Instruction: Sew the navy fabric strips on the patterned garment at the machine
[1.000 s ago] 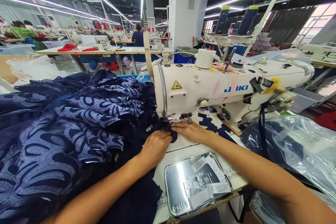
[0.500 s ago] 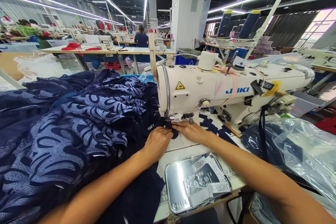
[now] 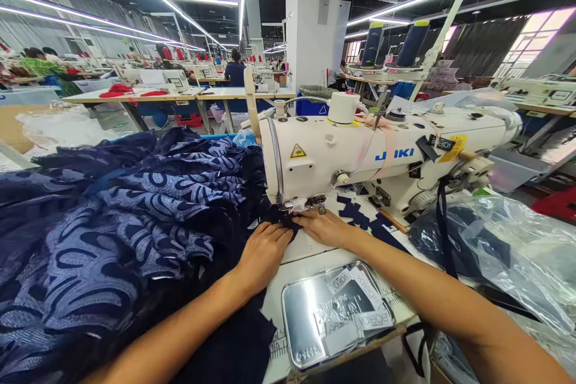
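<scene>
My left hand [image 3: 266, 250] lies on dark navy fabric [image 3: 240, 318] just in front of the sewing machine's [image 3: 333, 153] presser foot, its fingers closed on the cloth's edge and the thumb out of sight. From the right, my right hand [image 3: 324, 228] has its fingertips pressed together on the same cloth beside the needle area. The machine head covers the needle itself. A large heap of navy garment fabric with pale blue embroidered pattern [image 3: 85, 270] spreads to the left of the machine.
A metal tin lid [image 3: 306, 318] bearing several white labels [image 3: 371, 319] sits at the table's front. Small navy fabric pieces [image 3: 355, 214] lie behind my right arm. Clear plastic bags [image 3: 517, 246] are at the right. Thread cones [image 3: 413, 43] stand behind; a person [image 3: 234, 71] sits farther off.
The view has shifted slightly, so the machine appears a little further left. My left hand's fingers look flatter on the cloth. Both hands remain by the presser foot.
</scene>
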A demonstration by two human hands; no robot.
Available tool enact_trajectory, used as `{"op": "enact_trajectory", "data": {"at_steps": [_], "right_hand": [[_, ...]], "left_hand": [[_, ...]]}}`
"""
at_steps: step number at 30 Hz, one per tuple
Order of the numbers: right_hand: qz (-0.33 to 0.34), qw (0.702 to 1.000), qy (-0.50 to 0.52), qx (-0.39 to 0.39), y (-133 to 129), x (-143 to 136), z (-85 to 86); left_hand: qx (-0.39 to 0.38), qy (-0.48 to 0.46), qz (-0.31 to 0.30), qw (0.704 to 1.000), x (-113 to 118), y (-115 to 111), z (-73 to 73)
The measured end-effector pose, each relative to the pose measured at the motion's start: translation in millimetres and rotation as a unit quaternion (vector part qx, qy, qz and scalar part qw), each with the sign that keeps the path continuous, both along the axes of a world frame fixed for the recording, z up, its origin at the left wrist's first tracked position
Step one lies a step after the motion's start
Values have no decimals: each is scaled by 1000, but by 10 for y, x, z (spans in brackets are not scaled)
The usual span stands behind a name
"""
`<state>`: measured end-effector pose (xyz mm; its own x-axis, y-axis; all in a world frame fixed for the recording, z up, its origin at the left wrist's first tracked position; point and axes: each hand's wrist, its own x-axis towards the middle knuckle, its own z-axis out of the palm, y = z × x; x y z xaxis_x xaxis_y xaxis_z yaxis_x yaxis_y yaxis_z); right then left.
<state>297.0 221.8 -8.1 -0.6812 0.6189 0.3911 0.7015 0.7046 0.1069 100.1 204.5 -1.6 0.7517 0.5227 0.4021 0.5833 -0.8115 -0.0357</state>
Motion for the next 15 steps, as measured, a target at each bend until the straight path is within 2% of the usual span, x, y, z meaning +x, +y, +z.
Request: {"op": "enact_trajectory", "data": {"at_steps": [4, 8, 10, 15], "right_hand": [[-8, 1000, 5, -4, -100, -45, 28], [14, 999, 28, -8, -170, -123, 20], [18, 999, 40, -8, -176, -143, 4], [33, 995, 89, -22, -134, -98, -48]], "left_hand": [[-19, 41, -20, 999, -146, 123, 70], [-17, 57, 12, 998, -157, 233, 158], [-2, 47, 25, 999, -121, 229, 162], [9, 48, 9, 999, -92, 171, 97]]}}
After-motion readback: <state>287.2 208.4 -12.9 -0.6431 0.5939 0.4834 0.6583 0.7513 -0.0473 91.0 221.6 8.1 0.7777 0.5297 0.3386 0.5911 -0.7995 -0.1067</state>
